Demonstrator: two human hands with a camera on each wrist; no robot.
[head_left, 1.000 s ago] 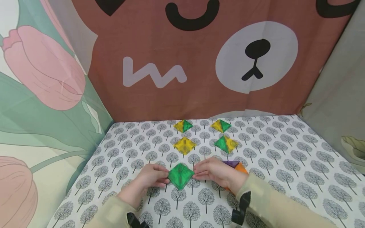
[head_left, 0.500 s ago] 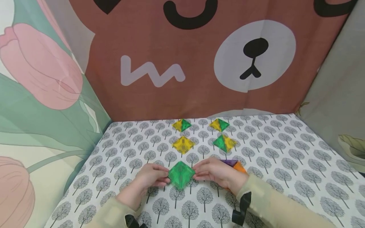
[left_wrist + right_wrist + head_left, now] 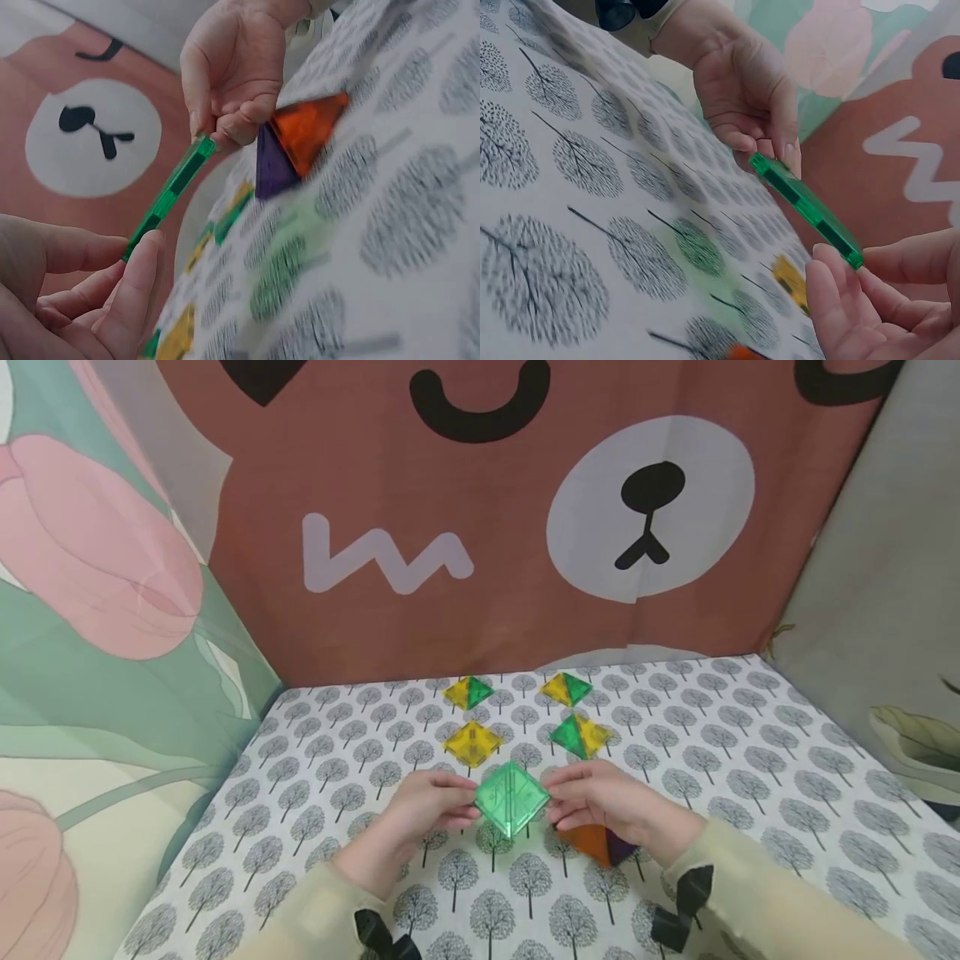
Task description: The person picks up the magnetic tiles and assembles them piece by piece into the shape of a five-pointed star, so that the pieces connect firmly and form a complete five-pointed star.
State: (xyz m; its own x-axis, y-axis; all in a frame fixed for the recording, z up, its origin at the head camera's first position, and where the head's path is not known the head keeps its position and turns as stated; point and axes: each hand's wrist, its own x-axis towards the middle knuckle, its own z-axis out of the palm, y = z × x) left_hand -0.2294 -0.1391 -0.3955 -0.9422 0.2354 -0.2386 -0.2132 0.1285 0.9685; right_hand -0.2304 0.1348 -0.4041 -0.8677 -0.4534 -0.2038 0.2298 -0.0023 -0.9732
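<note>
Two green triangular magnetic tiles (image 3: 512,799), joined along a middle seam into a flat diamond, are held up off the cloth between both hands. My left hand (image 3: 433,802) pinches the left corner between thumb and fingers. At the opposite corner my right hand (image 3: 603,795) pinches the tiles the same way. Seen edge-on in the left wrist view, the green tiles (image 3: 171,195) show dark magnets inside the rim. Under my right hand lies an orange and purple tile diamond (image 3: 596,843), partly hidden by the hand in the head view.
Behind the hands lie a yellow diamond (image 3: 472,742) and a green-yellow one (image 3: 580,735). Farther back are two more yellow-green diamonds, left (image 3: 468,692) and right (image 3: 567,689). Tree-patterned cloth (image 3: 300,843) covers the table, with a bear-print curtain (image 3: 390,635) behind.
Both hands have lifted the green tiles off the cloth and shifted them right and away from me. More of the orange and purple diamond shows below my right hand.
</note>
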